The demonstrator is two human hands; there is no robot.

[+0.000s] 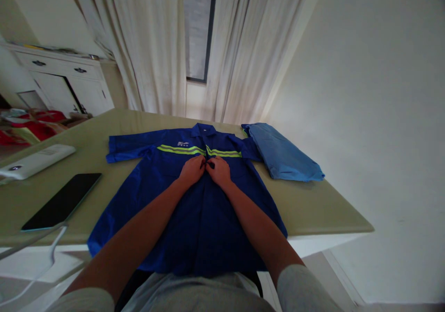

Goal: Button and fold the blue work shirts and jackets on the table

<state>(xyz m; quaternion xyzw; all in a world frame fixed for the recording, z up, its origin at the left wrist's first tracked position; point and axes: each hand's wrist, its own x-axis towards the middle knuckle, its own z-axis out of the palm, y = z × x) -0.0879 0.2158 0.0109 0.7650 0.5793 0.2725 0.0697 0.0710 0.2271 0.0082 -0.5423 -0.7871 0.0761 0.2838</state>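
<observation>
A dark blue work jacket (194, 210) with a yellow-green reflective stripe across the chest lies flat, front up, on a pale green table (313, 205). Its collar points away from me and its hem hangs over the near edge. My left hand (192, 169) and my right hand (219, 169) meet at the jacket's centre front, just below the stripe. Both have their fingers pinched on the front placket, thumbs nearly touching. What lies between the fingertips is too small to make out.
A folded light blue garment (283, 153) lies at the table's far right. A black phone (62, 200) and a white remote-like device (36, 160) lie at the left, with a white cable (52, 251) at the near edge. A white cabinet (66, 78), curtains and red cloth stand behind.
</observation>
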